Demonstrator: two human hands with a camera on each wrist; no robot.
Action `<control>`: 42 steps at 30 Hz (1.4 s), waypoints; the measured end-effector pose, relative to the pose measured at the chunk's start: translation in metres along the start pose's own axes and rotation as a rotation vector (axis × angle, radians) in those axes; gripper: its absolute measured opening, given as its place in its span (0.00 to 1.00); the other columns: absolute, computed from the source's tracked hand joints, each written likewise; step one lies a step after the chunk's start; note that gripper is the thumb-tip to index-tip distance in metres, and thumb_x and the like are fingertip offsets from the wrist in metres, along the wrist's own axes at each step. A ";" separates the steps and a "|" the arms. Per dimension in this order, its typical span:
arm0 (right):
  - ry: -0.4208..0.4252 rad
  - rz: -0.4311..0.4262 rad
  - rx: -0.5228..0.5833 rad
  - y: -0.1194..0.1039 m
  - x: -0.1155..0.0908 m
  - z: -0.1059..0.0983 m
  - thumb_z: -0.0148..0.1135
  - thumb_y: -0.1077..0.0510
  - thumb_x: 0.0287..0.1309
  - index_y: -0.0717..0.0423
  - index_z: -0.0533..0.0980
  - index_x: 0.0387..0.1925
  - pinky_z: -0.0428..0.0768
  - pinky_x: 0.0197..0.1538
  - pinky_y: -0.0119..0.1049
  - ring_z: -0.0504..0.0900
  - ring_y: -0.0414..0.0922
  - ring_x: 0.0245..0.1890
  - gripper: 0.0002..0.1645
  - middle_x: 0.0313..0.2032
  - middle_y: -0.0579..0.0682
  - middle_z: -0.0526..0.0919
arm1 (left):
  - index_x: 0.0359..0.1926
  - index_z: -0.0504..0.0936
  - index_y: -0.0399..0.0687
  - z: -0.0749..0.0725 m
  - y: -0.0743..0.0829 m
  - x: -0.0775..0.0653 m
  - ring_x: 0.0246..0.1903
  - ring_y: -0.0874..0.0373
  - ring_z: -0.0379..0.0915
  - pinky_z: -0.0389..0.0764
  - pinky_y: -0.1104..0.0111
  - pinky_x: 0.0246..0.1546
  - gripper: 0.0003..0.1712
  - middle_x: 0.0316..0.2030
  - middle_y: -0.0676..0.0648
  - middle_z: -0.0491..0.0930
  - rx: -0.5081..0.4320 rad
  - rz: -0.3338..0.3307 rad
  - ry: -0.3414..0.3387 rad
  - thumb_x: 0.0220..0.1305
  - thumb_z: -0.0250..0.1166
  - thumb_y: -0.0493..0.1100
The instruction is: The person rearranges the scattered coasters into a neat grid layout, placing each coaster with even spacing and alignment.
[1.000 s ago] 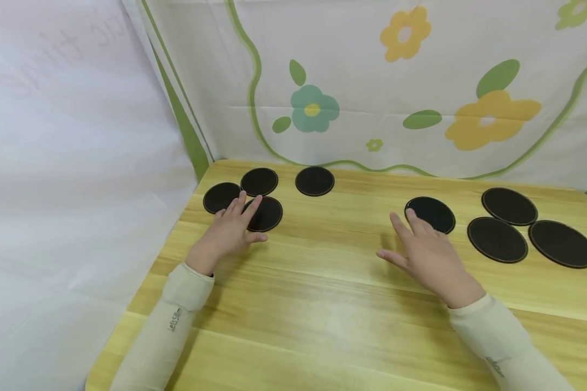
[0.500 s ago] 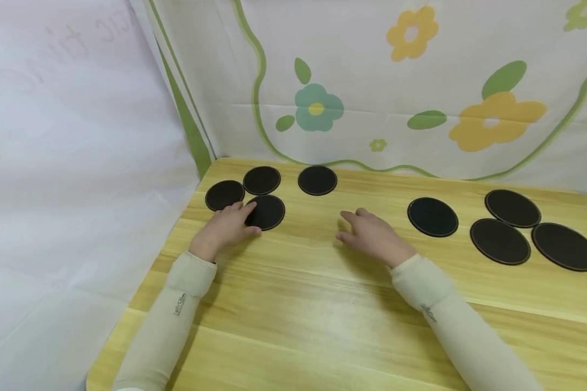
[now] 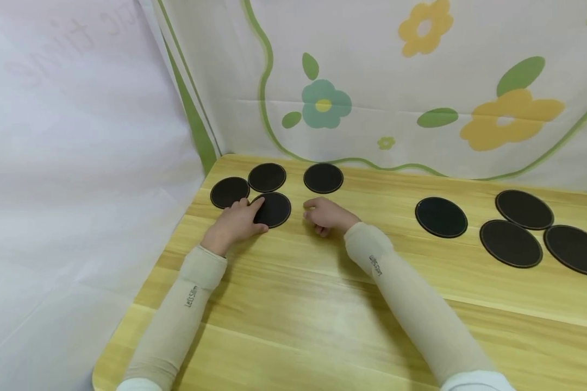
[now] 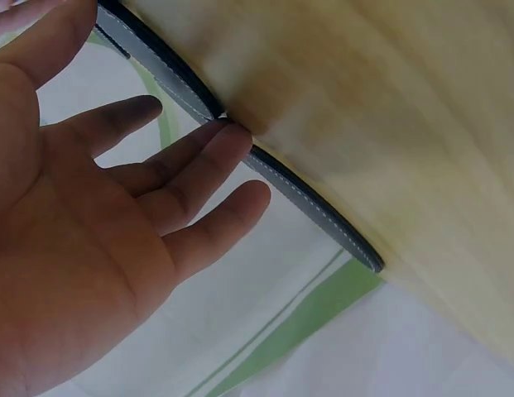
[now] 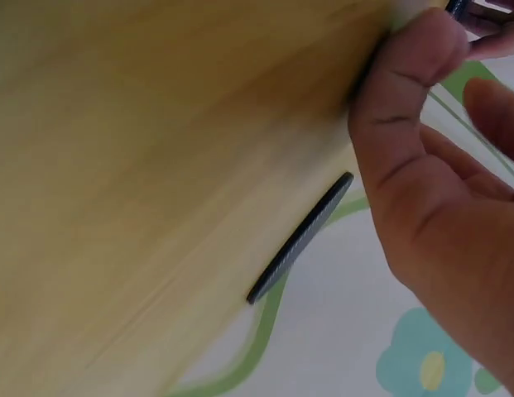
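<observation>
My left hand [image 3: 233, 224] reaches over the front coaster [image 3: 276, 209] of a cluster of three round black coasters at the table's far left. Its index finger and thumb lie at that coaster's left edge. In the left wrist view, the fingers [image 4: 211, 169] stretch loosely toward the stitched coaster rims [image 4: 314, 207]. Just right of the front coaster, my right hand [image 3: 330, 213] hovers palm down with loosely bent fingers, holding nothing. Behind it lies a single coaster [image 3: 323, 178], seen edge-on in the right wrist view as a thin dark coaster [image 5: 300, 240].
On the right, a lone coaster [image 3: 441, 217] lies apart from another cluster of three coasters [image 3: 511, 243]. A white flowered cloth [image 3: 372, 81] hangs along the back edge of the wooden table [image 3: 293, 315], and a white sheet [image 3: 78, 190] hangs at the left.
My right hand has moved left from the lone right coaster to beside the left cluster, its fingers bending. The left hand has drawn in slightly at the front coaster. The view has shifted slightly.
</observation>
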State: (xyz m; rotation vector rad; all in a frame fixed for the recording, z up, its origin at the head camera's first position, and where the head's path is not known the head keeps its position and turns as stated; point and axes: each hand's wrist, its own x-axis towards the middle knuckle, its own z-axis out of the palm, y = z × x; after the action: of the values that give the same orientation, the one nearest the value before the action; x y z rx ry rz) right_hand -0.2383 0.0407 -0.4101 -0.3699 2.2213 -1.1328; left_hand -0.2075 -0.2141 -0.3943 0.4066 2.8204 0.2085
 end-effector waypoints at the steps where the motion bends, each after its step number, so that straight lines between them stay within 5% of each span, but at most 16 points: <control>1: 0.000 0.008 0.034 -0.002 0.003 0.001 0.47 0.60 0.76 0.63 0.56 0.77 0.81 0.26 0.36 0.75 0.45 0.19 0.33 0.26 0.54 0.76 | 0.80 0.54 0.46 0.000 0.001 0.000 0.63 0.35 0.62 0.65 0.40 0.61 0.48 0.64 0.29 0.65 -0.004 0.005 0.000 0.70 0.64 0.60; 9: 0.005 0.081 0.201 -0.013 0.011 0.011 0.45 0.66 0.70 0.60 0.56 0.78 0.82 0.25 0.38 0.76 0.46 0.18 0.36 0.26 0.57 0.77 | 0.80 0.55 0.44 0.000 0.008 0.005 0.65 0.32 0.62 0.67 0.44 0.63 0.46 0.65 0.28 0.66 -0.109 0.022 0.002 0.72 0.61 0.61; 14: -0.002 0.097 0.272 -0.022 0.012 0.018 0.45 0.66 0.68 0.61 0.55 0.78 0.83 0.30 0.40 0.79 0.48 0.23 0.37 0.31 0.59 0.79 | 0.78 0.56 0.38 -0.002 0.007 0.011 0.70 0.30 0.53 0.59 0.43 0.68 0.42 0.69 0.28 0.64 -0.328 -0.072 0.027 0.75 0.57 0.56; 23: 0.060 0.142 0.479 -0.022 0.015 0.019 0.49 0.61 0.75 0.53 0.48 0.73 0.85 0.33 0.41 0.84 0.49 0.25 0.32 0.35 0.62 0.81 | 0.75 0.57 0.27 -0.005 0.000 0.016 0.72 0.39 0.54 0.60 0.51 0.70 0.39 0.72 0.31 0.59 -0.687 -0.130 0.016 0.77 0.55 0.51; 30: 0.182 0.064 0.592 -0.017 0.012 0.016 0.47 0.64 0.77 0.56 0.52 0.65 0.83 0.26 0.37 0.81 0.46 0.17 0.23 0.26 0.60 0.81 | 0.74 0.59 0.28 -0.006 0.005 0.014 0.73 0.43 0.54 0.64 0.55 0.68 0.33 0.73 0.33 0.59 -0.919 -0.094 0.134 0.75 0.56 0.36; 34: 0.193 0.002 0.599 -0.017 0.007 0.010 0.50 0.65 0.76 0.56 0.54 0.68 0.82 0.26 0.37 0.81 0.47 0.18 0.26 0.27 0.60 0.81 | 0.73 0.61 0.29 -0.005 0.007 0.013 0.73 0.45 0.54 0.64 0.58 0.68 0.31 0.72 0.33 0.60 -1.053 -0.076 0.198 0.72 0.55 0.30; 38: 0.167 -0.031 0.586 -0.018 0.001 0.002 0.51 0.65 0.75 0.52 0.53 0.78 0.84 0.29 0.39 0.83 0.48 0.20 0.35 0.30 0.63 0.82 | 0.73 0.64 0.32 -0.005 0.008 0.012 0.65 0.48 0.61 0.69 0.60 0.64 0.30 0.67 0.35 0.66 -1.145 -0.067 0.223 0.72 0.55 0.30; 42: 0.158 -0.054 0.595 -0.018 -0.004 -0.003 0.51 0.66 0.75 0.48 0.52 0.80 0.84 0.29 0.39 0.83 0.48 0.20 0.38 0.34 0.70 0.82 | 0.75 0.63 0.38 -0.005 0.009 0.009 0.50 0.44 0.64 0.69 0.54 0.58 0.32 0.49 0.42 0.73 -1.221 -0.041 0.196 0.73 0.56 0.30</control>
State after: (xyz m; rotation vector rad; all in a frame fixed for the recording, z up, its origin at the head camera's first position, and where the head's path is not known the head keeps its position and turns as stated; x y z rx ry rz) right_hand -0.2375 0.0337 -0.3929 -0.0883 1.8851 -1.8249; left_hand -0.2155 -0.2030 -0.3899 0.0249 2.2679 1.8490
